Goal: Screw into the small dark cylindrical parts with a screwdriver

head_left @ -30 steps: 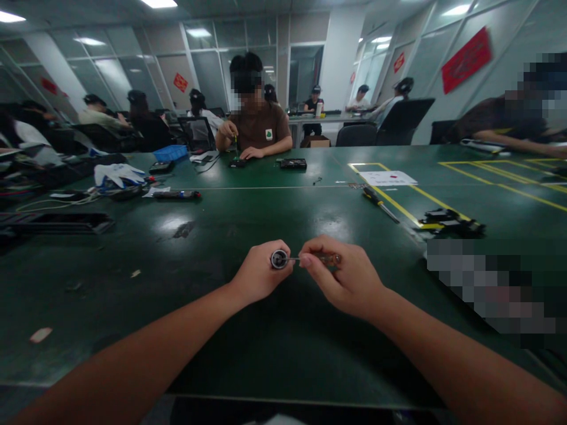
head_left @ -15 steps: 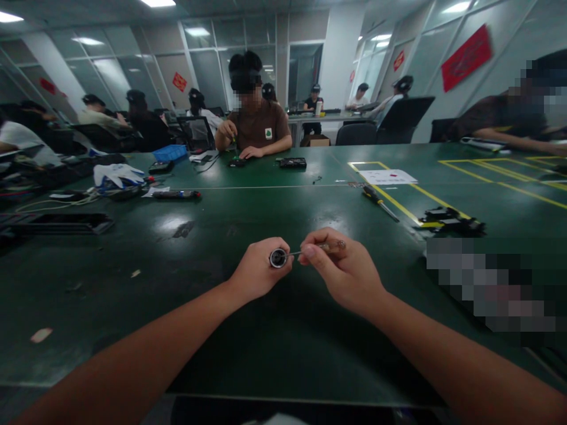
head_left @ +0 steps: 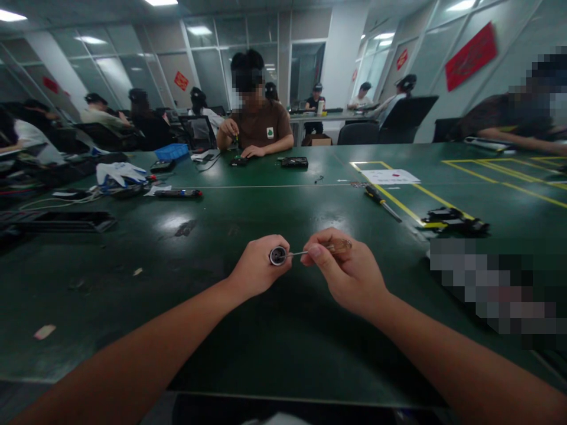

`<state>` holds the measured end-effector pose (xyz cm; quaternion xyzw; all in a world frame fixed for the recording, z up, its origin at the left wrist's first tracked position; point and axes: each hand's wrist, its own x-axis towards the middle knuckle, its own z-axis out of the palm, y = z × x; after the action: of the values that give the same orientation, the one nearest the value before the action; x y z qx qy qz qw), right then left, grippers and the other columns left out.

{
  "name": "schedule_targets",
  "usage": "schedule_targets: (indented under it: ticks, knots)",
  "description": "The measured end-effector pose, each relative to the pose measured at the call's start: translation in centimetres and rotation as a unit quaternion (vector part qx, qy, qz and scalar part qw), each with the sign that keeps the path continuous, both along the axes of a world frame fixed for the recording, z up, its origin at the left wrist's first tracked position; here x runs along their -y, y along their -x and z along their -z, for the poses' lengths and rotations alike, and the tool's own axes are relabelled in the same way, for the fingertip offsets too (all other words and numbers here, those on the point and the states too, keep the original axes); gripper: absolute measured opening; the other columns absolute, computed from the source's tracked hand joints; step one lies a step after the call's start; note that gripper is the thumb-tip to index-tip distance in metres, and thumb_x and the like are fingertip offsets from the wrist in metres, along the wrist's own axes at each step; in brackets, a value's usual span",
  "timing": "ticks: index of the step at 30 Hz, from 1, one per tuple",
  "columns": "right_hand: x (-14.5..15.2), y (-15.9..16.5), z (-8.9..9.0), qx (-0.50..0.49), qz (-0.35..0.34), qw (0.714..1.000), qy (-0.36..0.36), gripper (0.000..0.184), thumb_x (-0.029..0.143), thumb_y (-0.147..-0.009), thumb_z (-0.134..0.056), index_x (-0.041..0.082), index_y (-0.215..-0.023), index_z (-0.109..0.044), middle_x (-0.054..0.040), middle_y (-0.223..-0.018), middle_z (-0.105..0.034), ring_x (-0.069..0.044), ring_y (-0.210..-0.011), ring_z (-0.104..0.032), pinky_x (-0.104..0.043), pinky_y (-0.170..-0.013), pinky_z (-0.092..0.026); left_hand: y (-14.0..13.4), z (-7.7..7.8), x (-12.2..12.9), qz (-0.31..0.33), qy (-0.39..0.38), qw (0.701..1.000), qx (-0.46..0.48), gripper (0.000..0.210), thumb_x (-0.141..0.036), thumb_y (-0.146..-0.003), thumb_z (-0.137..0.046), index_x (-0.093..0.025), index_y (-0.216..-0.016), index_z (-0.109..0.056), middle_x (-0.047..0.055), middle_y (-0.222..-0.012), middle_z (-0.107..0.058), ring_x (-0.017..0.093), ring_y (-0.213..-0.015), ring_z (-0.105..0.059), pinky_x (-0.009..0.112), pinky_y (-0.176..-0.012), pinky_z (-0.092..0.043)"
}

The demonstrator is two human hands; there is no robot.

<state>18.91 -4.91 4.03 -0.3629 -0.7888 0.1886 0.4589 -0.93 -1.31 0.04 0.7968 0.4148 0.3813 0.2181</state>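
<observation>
Your left hand (head_left: 259, 270) is gripping the round part (head_left: 278, 255); your right hand (head_left: 348, 273) is pinching the screwdriver (head_left: 325, 248), its handle now tilting higher, tip seated inside.

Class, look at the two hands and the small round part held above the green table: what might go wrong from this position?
1. The left hand holds the small round part in the air, so a push from the screwdriver might knock it out of the grip.
2. The tip could slip off and jab the left fingers curled around the part.
</observation>
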Motion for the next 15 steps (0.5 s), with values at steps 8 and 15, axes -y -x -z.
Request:
schedule_targets:
  ticks: [8, 15]
  knots:
    - [0.08, -0.03, -0.06, 0.031, 0.006, 1.000, -0.005, 0.018, 0.033, -0.101, -0.055, 0.020, -0.091, -0.063, -0.0001, -0.075, -0.072, -0.013, -0.066, -0.068, -0.024, -0.061, -0.048, -0.12, -0.21, 0.13, 0.005, 0.001, 1.000, -0.010, 0.007, -0.024, -0.084, -0.065, -0.018, -0.080, -0.064, 0.000, -0.076, -0.065, 0.015, -0.071, -0.060, 0.026, -0.067, -0.041]
    - [0.07, 0.01, -0.10, 0.036, 0.025, 0.999, -0.026, 0.019, 0.033, -0.101, -0.055, 0.020, -0.090, -0.064, -0.0004, -0.075, -0.072, -0.013, -0.065, -0.068, -0.024, -0.061, -0.047, 0.02, 0.01, 0.03, -0.002, 0.005, 1.000, -0.004, 0.010, -0.027, -0.084, -0.066, -0.018, -0.080, -0.063, -0.001, -0.074, -0.064, 0.014, -0.070, -0.059, 0.026, -0.065, -0.041]
